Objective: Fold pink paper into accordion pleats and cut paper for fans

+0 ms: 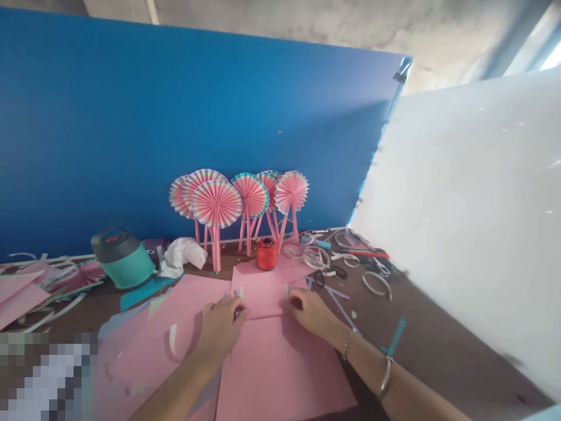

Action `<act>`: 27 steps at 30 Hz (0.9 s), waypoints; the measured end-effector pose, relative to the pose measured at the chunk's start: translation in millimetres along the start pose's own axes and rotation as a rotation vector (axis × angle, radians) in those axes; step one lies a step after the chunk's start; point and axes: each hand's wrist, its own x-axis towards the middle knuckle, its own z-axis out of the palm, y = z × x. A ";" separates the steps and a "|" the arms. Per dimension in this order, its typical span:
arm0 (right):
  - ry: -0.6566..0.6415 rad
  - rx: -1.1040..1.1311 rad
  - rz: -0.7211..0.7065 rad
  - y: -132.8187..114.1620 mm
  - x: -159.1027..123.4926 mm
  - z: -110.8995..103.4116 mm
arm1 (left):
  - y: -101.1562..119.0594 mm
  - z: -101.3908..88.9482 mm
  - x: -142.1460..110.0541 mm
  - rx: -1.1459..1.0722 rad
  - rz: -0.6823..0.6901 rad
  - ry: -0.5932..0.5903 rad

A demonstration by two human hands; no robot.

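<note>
A small pink paper piece lies over a larger pink sheet, with light striped strips along its left and right sides. My left hand grips its left edge, fingers curled and thumb drawn in. On the opposite edge, my right hand pinches the paper between thumb and fingers. Just behind the paper stands a red spool of thread. Black-handled scissors lie beyond my right hand. More pink sheets are spread under and beside my left forearm, with a curled white strip on them.
Several pleated pink paper fans on sticks lean against the blue board. A teal and grey container and crumpled white plastic stand left. Paper strips and a red-handled tool lie right, before a white wall.
</note>
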 end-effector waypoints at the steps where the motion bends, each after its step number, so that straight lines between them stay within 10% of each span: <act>1: 0.001 -0.010 -0.002 -0.4 -0.3 0.2 | 0.2 -0.2 -0.1 0.013 0.006 -0.004; 9: 0.045 -0.252 -0.144 -9.4 -10.9 -1.0 | 2.1 3.3 -1.6 0.266 0.355 0.065; 13: -0.130 -0.425 -0.339 -14.3 -12.6 -1.6 | 7.2 2.5 -3.9 0.337 0.545 0.007; 27: -0.257 -0.357 -0.368 -13.0 -14.8 -15.3 | -17.2 -14.6 1.3 0.205 0.434 0.109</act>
